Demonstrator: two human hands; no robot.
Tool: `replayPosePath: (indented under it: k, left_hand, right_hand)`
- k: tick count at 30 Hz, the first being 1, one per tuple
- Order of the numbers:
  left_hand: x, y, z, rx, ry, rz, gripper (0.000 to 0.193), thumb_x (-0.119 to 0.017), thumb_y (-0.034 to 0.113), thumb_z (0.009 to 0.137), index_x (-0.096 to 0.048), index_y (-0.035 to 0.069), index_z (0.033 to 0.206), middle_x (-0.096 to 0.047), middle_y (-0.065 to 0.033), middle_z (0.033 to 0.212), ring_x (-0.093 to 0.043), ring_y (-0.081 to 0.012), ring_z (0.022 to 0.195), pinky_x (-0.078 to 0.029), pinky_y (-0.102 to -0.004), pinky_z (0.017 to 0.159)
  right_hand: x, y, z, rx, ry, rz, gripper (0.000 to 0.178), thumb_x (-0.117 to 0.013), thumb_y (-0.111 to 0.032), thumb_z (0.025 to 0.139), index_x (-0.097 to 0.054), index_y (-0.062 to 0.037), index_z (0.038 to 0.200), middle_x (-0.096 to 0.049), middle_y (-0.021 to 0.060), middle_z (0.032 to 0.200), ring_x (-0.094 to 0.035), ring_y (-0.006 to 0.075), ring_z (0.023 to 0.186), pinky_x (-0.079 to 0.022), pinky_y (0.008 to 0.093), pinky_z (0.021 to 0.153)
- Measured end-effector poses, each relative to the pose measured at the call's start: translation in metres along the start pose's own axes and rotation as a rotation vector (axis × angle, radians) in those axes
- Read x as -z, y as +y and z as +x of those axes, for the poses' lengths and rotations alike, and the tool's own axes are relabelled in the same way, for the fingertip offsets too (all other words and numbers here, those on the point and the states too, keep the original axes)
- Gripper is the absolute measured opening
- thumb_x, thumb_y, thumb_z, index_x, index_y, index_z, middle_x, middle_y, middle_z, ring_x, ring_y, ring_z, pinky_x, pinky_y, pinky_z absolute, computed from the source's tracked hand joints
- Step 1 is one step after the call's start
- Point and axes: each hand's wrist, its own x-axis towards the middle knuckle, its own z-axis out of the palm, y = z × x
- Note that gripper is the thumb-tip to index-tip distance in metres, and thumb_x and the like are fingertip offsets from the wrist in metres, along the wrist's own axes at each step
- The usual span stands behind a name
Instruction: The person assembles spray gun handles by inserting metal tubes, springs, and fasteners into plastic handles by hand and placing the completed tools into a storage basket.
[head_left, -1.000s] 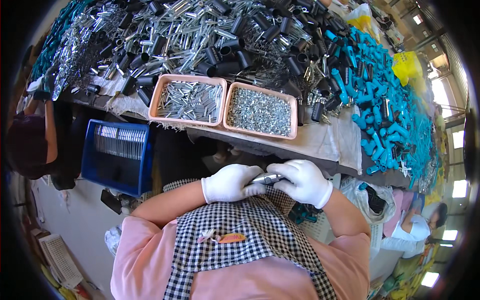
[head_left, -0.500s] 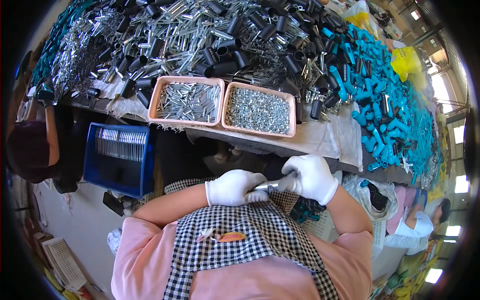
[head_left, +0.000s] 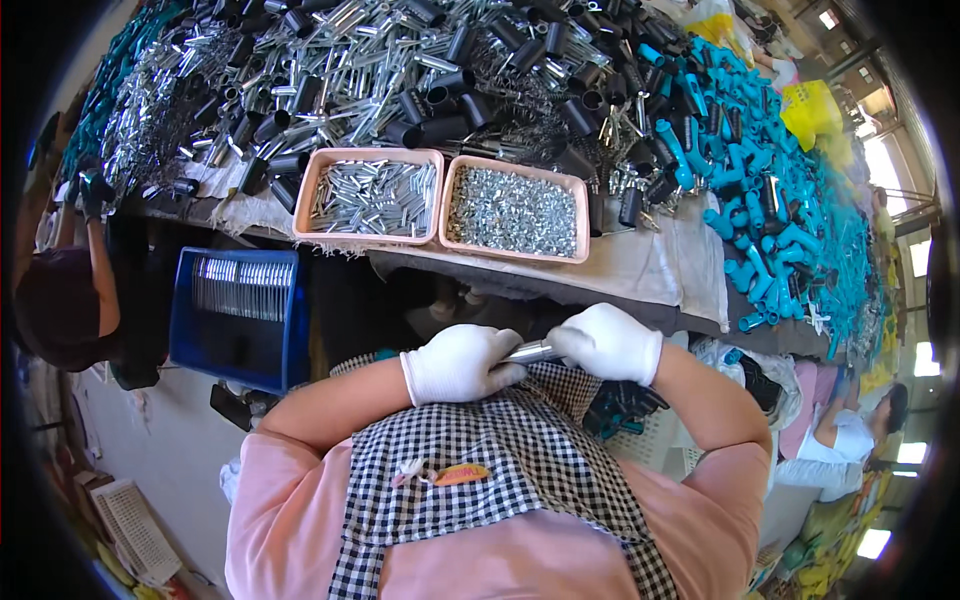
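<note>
Both my hands wear white gloves and meet in front of my checked apron (head_left: pixel 460 440). Closed around one end of a short shiny metal tube (head_left: pixel 530 352) is my left hand (head_left: pixel 458 366). My right hand (head_left: pixel 608 343) grips the tube's other end, with thumb and fingers pressed together. Beyond them, at the bench edge, stand two pink trays side by side. The left pink tray (head_left: pixel 368 240) holds thin metal pins (head_left: pixel 370 198); small silvery metal pieces (head_left: pixel 512 210) fill the right pink tray (head_left: pixel 515 252).
Heaped on the bench are metal rods (head_left: pixel 370 60), black sleeves (head_left: pixel 447 131) and teal plastic parts (head_left: pixel 765 250). A blue crate (head_left: pixel 290 350) with metal tubes in a row stands low on the left. Other people work at far left (head_left: pixel 65 300) and right (head_left: pixel 835 450).
Both hands have moved slightly away from my body. The right hand has turned a little around its end of the tube, and more of the tube shows between the hands.
</note>
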Motion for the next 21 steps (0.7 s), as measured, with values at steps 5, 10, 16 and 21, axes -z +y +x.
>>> replayPosePath:
  k: [5, 10, 16, 21]
  left_hand:
    - [-0.002, 0.009, -0.001, -0.029, 0.241, 0.632, 0.030, -0.070, 0.033, 0.086, -0.059, 0.006, 0.091, -0.065, -0.0167, 0.080, -0.067, -0.0318, 0.073, -0.054, -0.0445, 0.062]
    - [0.027, -0.015, 0.001, -0.009, -0.114, 0.089, 0.040, -0.065, 0.037, 0.093, -0.065, -0.001, 0.107, -0.068, -0.0119, 0.079, -0.068, -0.0229, 0.068, -0.053, -0.0350, 0.059]
    - [0.042, -0.005, 0.001, 0.366, -0.534, -0.519, 0.040, -0.063, 0.038, 0.096, -0.068, 0.000, 0.107, -0.066, -0.0072, 0.074, -0.064, -0.0156, 0.061, -0.052, -0.0308, 0.057]
    - [0.014, 0.003, -0.008, -0.061, -0.074, 0.252, 0.026, -0.066, 0.032, 0.090, -0.064, 0.006, 0.090, -0.065, -0.0090, 0.073, -0.068, -0.0254, 0.068, -0.053, -0.0356, 0.054]
  right_hand:
    - [-0.005, -0.002, -0.002, -0.726, -0.292, 1.002, 0.056, -0.050, -0.052, 0.098, -0.066, 0.0012, 0.086, -0.065, 0.0111, 0.070, -0.063, 0.0194, 0.056, -0.049, 0.0321, 0.051]
    - [-0.015, 0.000, 0.002, 0.457, 0.394, -0.312, 0.058, -0.077, -0.035, 0.072, -0.055, -0.0085, 0.119, -0.050, 0.0014, 0.068, -0.054, 0.0226, 0.058, -0.044, 0.0380, 0.055]
    - [-0.018, 0.002, 0.000, 0.496, 0.359, -0.227, 0.032, -0.080, -0.032, 0.067, -0.063, -0.0105, 0.082, -0.053, 0.0015, 0.059, -0.055, 0.0230, 0.052, -0.042, 0.0373, 0.051]
    - [-0.060, 0.008, 0.001, 0.032, 0.270, 0.539, 0.042, -0.060, -0.042, 0.093, -0.054, -0.0093, 0.067, -0.045, 0.0070, 0.047, -0.049, 0.0279, 0.040, -0.036, 0.0383, 0.039]
